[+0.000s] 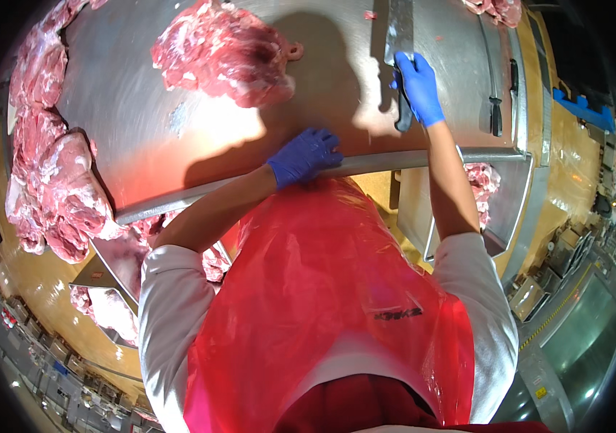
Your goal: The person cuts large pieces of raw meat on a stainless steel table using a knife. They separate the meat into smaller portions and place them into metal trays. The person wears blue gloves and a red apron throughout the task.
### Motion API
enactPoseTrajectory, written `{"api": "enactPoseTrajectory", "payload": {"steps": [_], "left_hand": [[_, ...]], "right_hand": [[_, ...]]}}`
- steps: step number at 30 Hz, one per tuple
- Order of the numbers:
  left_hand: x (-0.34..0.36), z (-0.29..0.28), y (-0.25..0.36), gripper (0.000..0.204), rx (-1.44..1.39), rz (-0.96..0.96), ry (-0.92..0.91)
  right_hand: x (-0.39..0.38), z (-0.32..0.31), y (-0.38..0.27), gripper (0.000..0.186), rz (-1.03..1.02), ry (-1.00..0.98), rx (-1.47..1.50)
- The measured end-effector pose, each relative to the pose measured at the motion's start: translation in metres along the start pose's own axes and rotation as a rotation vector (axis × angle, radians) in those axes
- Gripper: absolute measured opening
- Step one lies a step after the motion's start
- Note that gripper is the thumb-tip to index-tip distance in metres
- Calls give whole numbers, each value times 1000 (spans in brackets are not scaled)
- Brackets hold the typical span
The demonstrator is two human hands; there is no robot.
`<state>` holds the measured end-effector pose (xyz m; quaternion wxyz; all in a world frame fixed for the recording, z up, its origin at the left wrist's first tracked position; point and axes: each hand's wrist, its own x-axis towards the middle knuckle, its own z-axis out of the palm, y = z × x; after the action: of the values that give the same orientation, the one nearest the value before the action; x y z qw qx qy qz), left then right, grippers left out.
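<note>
My right hand (pixel 418 88), in a blue glove, is closed round the black handle of a cleaver (pixel 399 32). The broad steel blade points away from me over the metal table (pixel 113 65), and its tip runs out of the picture. My left hand (pixel 305 156), also gloved in blue, rests at the table's near edge with its fingers curled in; nothing shows in it. Beyond it, left of centre, lies a large piece of raw meat (pixel 225 54), apart from both hands.
More raw meat (pixel 55 159) lines the table's left edge. A sharpening steel (pixel 494 79) and a black-handled knife (pixel 514 79) lie at the right. Below the near edge, a metal bin (pixel 514 195) at right holds meat; another metal container (pixel 116 260) stands at left.
</note>
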<state>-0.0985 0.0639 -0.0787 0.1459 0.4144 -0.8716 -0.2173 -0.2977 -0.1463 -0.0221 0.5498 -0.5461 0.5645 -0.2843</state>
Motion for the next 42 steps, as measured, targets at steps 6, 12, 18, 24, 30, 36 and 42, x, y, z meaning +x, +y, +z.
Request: {"api": "enactPoseTrajectory", "payload": {"steps": [6, 12, 18, 24, 30, 36, 42], "left_hand": [[40, 7, -10, 8, -313, -300, 15], [234, -33, 100, 38, -1209, -26, 193], [288, 8, 96, 51, -922, 166, 139], [117, -175, -140, 40, 393, -506, 499], [-16, -240, -201, 54, -940, -1153, 206], [-130, -118, -106, 55, -1024, -883, 1187], [-173, -58, -83, 54, -934, -987, 1482]], "right_hand": [[-43, -80, 59, 24, 11, 133, -93], [-94, -110, 96, 26, 94, 371, 333], [-89, -114, 93, 26, 204, 661, 686], [-101, -97, 108, 16, 148, 243, 283], [-70, 8, 69, 19, 146, -136, 155], [-9, 131, 14, 19, 138, -386, 310], [-4, 188, -16, 20, -76, -567, 117]]}}
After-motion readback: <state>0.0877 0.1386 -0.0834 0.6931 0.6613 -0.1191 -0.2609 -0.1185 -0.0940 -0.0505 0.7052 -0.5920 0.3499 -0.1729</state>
